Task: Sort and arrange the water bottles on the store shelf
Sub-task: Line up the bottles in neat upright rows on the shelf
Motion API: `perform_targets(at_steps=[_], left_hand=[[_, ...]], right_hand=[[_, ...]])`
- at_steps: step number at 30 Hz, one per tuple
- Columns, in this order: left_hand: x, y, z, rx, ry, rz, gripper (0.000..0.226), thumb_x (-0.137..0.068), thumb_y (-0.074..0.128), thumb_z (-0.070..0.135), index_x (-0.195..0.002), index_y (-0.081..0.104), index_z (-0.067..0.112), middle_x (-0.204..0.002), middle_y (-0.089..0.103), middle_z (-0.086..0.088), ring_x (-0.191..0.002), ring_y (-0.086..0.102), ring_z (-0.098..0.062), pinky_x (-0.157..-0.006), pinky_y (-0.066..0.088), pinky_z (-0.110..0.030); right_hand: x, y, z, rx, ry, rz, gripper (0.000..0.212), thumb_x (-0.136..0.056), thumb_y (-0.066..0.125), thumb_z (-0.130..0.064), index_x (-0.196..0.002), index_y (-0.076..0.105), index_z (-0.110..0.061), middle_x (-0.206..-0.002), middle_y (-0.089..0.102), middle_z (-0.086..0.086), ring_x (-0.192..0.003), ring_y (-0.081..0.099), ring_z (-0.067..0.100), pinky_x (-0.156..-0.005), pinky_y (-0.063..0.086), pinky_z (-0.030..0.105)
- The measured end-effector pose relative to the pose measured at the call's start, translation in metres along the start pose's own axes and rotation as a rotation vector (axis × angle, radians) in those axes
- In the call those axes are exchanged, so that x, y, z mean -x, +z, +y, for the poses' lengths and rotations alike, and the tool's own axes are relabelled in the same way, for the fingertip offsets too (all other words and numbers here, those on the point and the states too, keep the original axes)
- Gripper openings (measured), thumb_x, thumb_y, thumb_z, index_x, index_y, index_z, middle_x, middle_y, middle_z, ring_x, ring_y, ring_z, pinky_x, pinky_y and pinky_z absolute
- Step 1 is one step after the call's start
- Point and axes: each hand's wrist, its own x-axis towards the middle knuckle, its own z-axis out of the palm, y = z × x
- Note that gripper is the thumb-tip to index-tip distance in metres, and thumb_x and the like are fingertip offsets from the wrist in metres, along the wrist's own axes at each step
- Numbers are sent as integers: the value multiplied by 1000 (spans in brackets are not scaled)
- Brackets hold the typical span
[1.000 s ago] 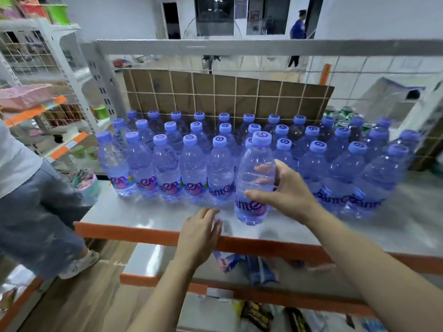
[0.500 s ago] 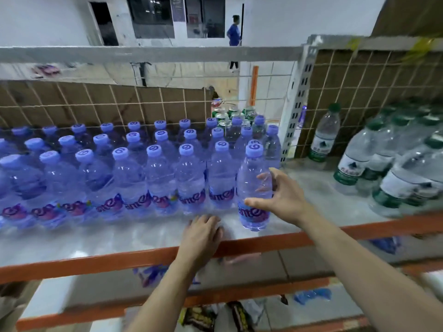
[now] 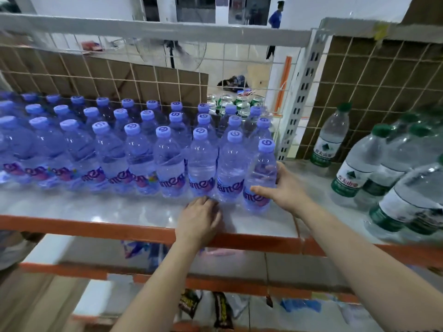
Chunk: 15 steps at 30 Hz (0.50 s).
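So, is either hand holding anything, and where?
The right hand grips the purple-capped bottle around its lower body, thumb on the label. The left hand holds nothing, resting on the shelf.

purple bottle [image 3: 262, 161] near right: clear tinted plastic, glossy | purple row [image 3: 167, 161]: same | caps [image 3: 163, 131]: matt plastic | shelf top [image 3: 119, 209]: smooth, glossy | front rail [image 3: 96, 227]: orange painted metal | back mesh [image 3: 134, 85]: white wire | backing [image 3: 167, 77]: matt brown cardboard | green-cap bottles [image 3: 359, 154] right: clear plastic

My right hand [image 3: 286, 191] grips the purple-capped bottle [image 3: 263, 156], upright right of centre, ending the front row of bottles [image 3: 134, 159] on the shelf [image 3: 115, 210].
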Motion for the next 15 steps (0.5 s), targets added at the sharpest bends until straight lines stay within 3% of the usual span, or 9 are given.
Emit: perform_targets(at_steps=[4,6,10,15], left_hand=[[-1,2,-2,-52,14,-10,33,-92,43,42,-112,61,23,-111,59,2,-102,57,-19,-77,36,-29],[0,3,-3,-65,17,-3,36,-91,41,44,-112,61,23,-111,59,1,-101,57,-19,-77,38,-30],[1,4,0,-82,2,-1,47,-88,30,49,-112,61,24,-112,59,3,-100,57,-18,-79,43,-32],[2,6,1,-122,5,-12,40,-92,35,47,-115,60,26,-116,57,5,-101,55,-15,-78,42,-28]], right_hand=[[-7,-3,7,10,-21,-19,72,-66,89,-19,-113,35,-14,-113,59,6,-105,60,20,-91,45,32],[-11,-4,8,4,-25,-23,70,-67,88,-17,-114,37,-14,-113,59,6,-105,60,21,-93,47,37],[-16,-10,7,-41,-9,-100,70,-71,85,-24,-120,36,-33,-114,58,-9,-105,63,25,-92,51,53],[-21,-7,3,-29,-49,-126,62,-77,80,-25,-115,36,-46,-125,54,-2,-108,61,28,-93,50,55]])
